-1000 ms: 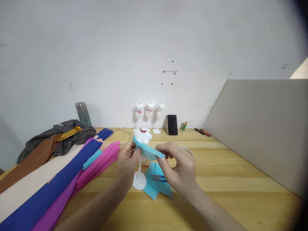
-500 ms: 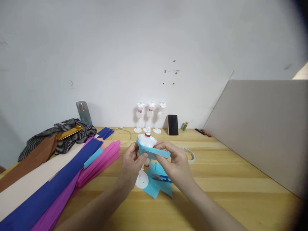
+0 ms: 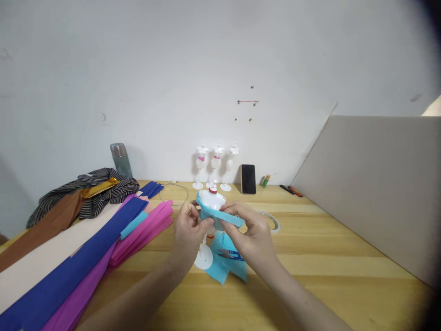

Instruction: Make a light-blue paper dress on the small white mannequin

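A small white mannequin [image 3: 212, 200] with a red band at its neck is held up between my hands, its round base tilted above the table. Around its chest lies a light blue paper strip [image 3: 225, 217], whose free end sticks out to the right. With thumb and fingers, my left hand [image 3: 189, 227] presses the strip against the mannequin's left-hand side. My right hand [image 3: 250, 230] pinches the strip near its free end. Below them, blue thread snips [image 3: 231, 254] rest on pieces of light blue paper [image 3: 220, 273].
Three white mannequins [image 3: 215, 161] stand by the wall, beside a phone [image 3: 248, 179] and a green thread spool [image 3: 265, 180]. A tape roll [image 3: 275, 224] lies right of my hands. Folded coloured papers [image 3: 79, 257], striped cloth [image 3: 103, 184] and a flask [image 3: 121, 160] occupy the left.
The mannequin has tipped slightly, its top leaning more towards me. Both hands keep their hold on the strip with hardly any movement, and the view has shifted a little.
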Available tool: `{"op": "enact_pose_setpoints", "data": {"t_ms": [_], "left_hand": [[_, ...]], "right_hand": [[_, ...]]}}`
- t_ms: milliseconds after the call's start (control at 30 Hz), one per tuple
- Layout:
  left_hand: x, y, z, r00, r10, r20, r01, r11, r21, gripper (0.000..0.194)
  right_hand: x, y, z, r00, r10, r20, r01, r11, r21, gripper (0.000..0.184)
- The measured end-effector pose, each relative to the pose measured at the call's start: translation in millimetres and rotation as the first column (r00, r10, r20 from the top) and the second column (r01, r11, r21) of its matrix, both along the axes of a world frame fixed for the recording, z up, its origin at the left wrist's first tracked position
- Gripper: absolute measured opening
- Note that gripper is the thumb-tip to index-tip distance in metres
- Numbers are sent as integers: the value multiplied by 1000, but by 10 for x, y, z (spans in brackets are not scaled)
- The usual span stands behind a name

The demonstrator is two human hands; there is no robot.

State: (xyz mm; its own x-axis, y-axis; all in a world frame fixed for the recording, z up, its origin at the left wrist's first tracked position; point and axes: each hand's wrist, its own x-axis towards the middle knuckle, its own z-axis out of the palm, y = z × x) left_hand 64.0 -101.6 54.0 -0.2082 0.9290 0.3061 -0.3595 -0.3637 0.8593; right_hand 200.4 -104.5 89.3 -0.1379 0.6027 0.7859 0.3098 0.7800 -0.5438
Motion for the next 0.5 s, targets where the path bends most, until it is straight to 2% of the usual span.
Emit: {"op": "enact_pose_setpoints", "data": {"t_ms": [167,367,500], "left_hand": [[-13,-23,-45,993,-115,-26,116,992,51,30],[6,-26,29,994,-101,-32,100,995,-25,36],[-25,48,-24,997,-43,-68,43,999,-7,40]], "right_hand": [[8,-5,18,999,-36,3,36,999,-9,11],[55,30,16,996,-89,7,89,995,-39,10],[69,19,28,994,-112,11,112,991,-77,12]]}}
